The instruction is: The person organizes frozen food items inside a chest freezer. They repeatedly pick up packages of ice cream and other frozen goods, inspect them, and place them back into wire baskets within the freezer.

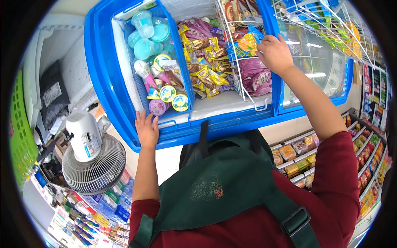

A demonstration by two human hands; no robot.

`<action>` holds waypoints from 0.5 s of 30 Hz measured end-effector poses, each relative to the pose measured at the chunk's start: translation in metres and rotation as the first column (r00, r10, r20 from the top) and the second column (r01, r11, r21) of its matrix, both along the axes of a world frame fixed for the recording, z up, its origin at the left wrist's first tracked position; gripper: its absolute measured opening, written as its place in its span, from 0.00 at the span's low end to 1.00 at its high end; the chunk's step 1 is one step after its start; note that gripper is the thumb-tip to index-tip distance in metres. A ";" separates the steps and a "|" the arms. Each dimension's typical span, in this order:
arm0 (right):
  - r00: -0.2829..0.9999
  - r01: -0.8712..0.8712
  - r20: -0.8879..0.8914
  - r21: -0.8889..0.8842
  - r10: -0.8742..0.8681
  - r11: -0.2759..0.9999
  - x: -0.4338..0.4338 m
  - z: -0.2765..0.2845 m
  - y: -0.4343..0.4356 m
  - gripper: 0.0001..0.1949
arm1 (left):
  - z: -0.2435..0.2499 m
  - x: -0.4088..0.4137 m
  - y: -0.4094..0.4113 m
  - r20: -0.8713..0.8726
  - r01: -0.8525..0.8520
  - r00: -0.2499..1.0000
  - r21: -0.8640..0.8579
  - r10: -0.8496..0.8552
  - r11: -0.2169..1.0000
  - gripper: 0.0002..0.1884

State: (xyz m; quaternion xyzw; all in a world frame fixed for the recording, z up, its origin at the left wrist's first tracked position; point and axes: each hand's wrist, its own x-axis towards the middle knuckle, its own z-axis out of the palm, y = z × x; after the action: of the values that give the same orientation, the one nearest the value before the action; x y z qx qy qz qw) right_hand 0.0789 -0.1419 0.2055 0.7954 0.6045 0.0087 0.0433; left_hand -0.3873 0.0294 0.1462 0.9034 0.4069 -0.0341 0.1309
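Observation:
A blue chest freezer (102, 66) stands open before me, its glass lid (313, 71) over the right part. My left hand (147, 128) rests with fingers spread on the freezer's front left rim. My right hand (275, 54) is over the wire basket's right side, by the blue frame, fingers curled beside a blue and orange ice cream packet (247, 43); whether it grips anything is hidden. Pink-purple packets (256, 76) lie below it in the basket. Yellow-wrapped ice cream bars (203, 45) fill the middle. Turquoise cups (147, 48) and lidded tubs (167, 94) sit in the blue left basket.
A white wire rack (335, 28) with packets stands above the glass lid. An electric fan (93, 167) is at the left, near a green plastic basket (23, 130). Shelves of packaged snacks (296, 161) stand at the right. A dark green apron (214, 186) covers my front.

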 end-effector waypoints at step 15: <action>0.998 0.042 0.056 -0.089 -0.037 0.995 -0.002 0.003 0.003 0.07 | 0.007 0.001 -0.033 0.252 -0.160 0.950 -0.104 0.182 0.982 0.13</action>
State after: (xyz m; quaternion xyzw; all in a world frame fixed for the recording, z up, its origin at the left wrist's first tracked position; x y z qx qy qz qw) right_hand 0.0769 -0.1391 0.2083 0.8039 0.5871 0.0019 0.0957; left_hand -0.3860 -0.0035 0.1536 0.8551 0.4613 0.0797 0.2228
